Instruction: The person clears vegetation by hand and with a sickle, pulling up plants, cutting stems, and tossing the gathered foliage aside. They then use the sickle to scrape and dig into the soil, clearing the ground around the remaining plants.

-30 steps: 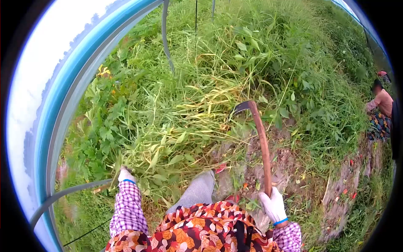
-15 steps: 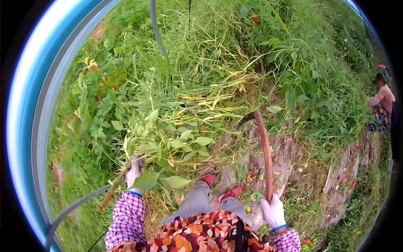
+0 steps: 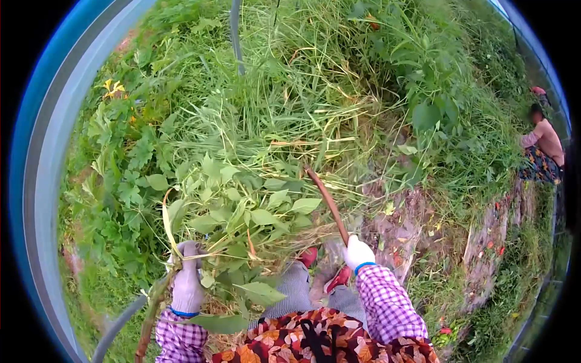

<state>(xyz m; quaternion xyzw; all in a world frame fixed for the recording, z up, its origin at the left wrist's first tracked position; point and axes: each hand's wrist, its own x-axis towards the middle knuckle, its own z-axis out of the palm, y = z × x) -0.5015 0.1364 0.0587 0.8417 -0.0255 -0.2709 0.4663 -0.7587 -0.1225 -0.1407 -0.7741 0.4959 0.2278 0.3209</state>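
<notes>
My left hand [image 3: 189, 279], in a pale glove, is closed around a leafy plant [image 3: 158, 302] with a thick brownish stem. Its broad green leaves [image 3: 262, 216] spread to the right over the cut grass. In my gloved right hand [image 3: 358, 252] is the wooden handle of a sickle [image 3: 328, 202], which slants up and to the left. The sickle's far end reaches the leaves and grass, and its blade is hidden there.
Tall grass [image 3: 254, 97] and leafy plants fill the ground ahead. Strips of plastic sheet [image 3: 396, 227] lie on the soil at right, with red bits on them. Another person [image 3: 543, 145] crouches at far right. A grey pipe [image 3: 236, 36] rises ahead.
My right hand has moved up and left, swinging the sickle leftward into the foliage. My left hand has come lower and closer, still gripping the plant.
</notes>
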